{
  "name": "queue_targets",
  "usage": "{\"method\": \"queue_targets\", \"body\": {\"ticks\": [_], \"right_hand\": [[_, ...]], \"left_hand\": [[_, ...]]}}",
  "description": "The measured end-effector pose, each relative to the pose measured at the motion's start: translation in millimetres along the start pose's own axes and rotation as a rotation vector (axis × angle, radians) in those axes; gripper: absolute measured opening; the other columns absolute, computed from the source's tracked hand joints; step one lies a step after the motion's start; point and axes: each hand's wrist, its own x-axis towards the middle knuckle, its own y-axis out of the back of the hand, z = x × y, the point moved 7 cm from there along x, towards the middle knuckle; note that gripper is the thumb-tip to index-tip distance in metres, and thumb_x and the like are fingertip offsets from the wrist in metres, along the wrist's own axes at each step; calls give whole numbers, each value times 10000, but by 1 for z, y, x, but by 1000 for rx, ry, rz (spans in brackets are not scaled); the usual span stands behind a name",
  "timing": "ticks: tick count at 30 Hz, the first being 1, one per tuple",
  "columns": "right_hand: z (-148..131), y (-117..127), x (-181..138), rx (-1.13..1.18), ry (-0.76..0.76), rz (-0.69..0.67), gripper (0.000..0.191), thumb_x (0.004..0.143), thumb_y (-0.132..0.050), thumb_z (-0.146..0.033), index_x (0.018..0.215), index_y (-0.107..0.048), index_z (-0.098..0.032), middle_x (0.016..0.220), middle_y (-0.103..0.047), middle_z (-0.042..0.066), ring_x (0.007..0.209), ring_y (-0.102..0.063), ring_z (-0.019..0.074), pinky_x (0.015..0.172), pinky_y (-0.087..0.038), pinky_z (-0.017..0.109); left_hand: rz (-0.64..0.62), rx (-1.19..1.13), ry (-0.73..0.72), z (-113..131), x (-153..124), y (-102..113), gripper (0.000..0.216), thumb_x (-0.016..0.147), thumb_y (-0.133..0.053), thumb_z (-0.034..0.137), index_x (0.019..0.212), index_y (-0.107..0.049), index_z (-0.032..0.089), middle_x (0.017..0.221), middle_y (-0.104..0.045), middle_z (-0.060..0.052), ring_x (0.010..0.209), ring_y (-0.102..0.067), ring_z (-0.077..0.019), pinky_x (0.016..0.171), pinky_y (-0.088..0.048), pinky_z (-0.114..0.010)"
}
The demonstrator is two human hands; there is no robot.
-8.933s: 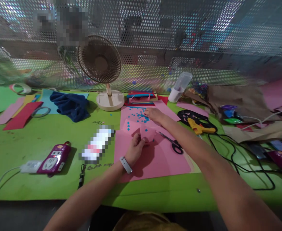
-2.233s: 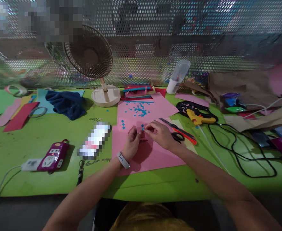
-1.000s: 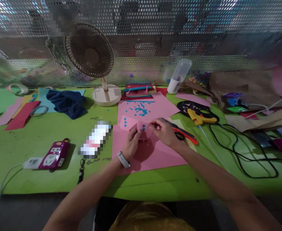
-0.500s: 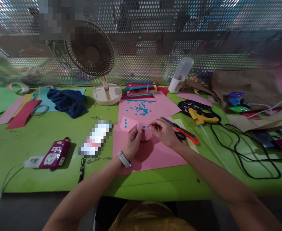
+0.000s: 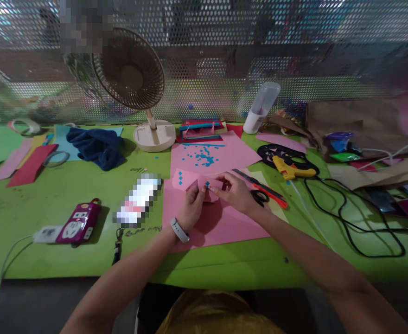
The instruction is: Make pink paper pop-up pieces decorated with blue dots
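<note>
My left hand (image 5: pixel 193 204), with a pale band on the wrist, pinches a folded pink paper piece (image 5: pixel 213 182) at its left side. Small blue paper diamonds (image 5: pixel 207 184) sit on that piece, partly covered by my fingertips. From the right, my right hand (image 5: pixel 234 190) has its thumb on the face of the piece beside the diamonds, its other fingers curled at the upper edge. Just left of the held piece lies another pink piece (image 5: pixel 188 180) bearing a column of 3 blue diamonds. Underneath is a large pink sheet (image 5: pixel 183 236).
Loose blue bits (image 5: pixel 207 160) lie scattered on another pink sheet (image 5: pixel 232 146). To the right are a cutter (image 5: pixel 273 197), black-handled scissors (image 5: pixel 260 197) and a yellow glue gun (image 5: pixel 289 169) with trailing cables. A fan (image 5: pixel 153 137), phone (image 5: pixel 139 202) and purple power strip (image 5: pixel 80 222) stand leftward.
My right thumb and fingertips have come left and down onto the held paper piece, covering the lower diamond. My left hand keeps its hold in nearly the same place.
</note>
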Motion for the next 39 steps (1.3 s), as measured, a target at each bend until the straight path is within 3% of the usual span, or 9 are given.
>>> {"method": "queue_targets", "body": {"ticks": [11, 21, 26, 29, 32, 35, 39], "right_hand": [[7, -7, 3, 140, -72, -90, 241, 757, -686, -373, 916, -643, -197, 881, -681, 26, 798, -614, 181, 705, -496, 302], [4, -5, 4, 198, -72, -132, 240, 769, -662, -359, 942, -657, -193, 897, -689, 32, 802, -621, 181, 735, -503, 316], [4, -6, 3, 206, -66, -131, 234, 778, -655, -373, 919, -649, -186, 878, -680, 30, 779, -607, 168, 720, -495, 306], [1, -6, 1, 181, -43, -141, 216, 797, -641, -365, 913, -649, -183, 867, -673, 27, 774, -604, 163, 705, -487, 295], [-6, 1, 1, 86, 9, -103, 228, 813, -648, -346, 975, -646, -186, 883, -665, 33, 779, -605, 163, 696, -486, 290], [-19, 15, 0, -48, 152, 39, 209, 845, -654, -337, 1001, -631, -199, 941, -645, 50, 777, -598, 166, 745, -501, 321], [-36, 17, -4, -232, 393, 82, 117, 898, -637, -328, 951, -648, -225, 995, -624, 76, 1004, -597, 230, 921, -475, 406]], "left_hand": [[-52, -78, 47, 0, -3, -6, 383, 845, -641, 562, 802, -591, 185, 723, -585, -7, 661, -562, -142, 628, -487, -278], [-32, -37, 10, 0, -1, -4, 428, 827, -655, 585, 716, -542, 187, 654, -525, 9, 594, -474, -120, 567, -430, -262], [-57, -102, 97, -1, -3, -7, 424, 807, -672, 592, 800, -584, 178, 713, -574, -6, 632, -534, -132, 590, -476, -271], [-64, -92, 88, 0, -2, -7, 448, 793, -679, 603, 748, -562, 173, 659, -571, 1, 600, -527, -121, 575, -466, -258], [-55, -15, 46, 2, -1, -5, 454, 814, -656, 601, 711, -544, 173, 618, -573, 1, 575, -519, -114, 563, -441, -247], [-53, 44, 2, 4, -1, -4, 439, 839, -636, 582, 706, -535, 176, 611, -563, 8, 566, -507, -106, 555, -422, -241], [-66, 53, -28, 5, -3, -5, 397, 866, -621, 546, 735, -524, 184, 609, -563, 13, 553, -507, -108, 533, -405, -241]]}}
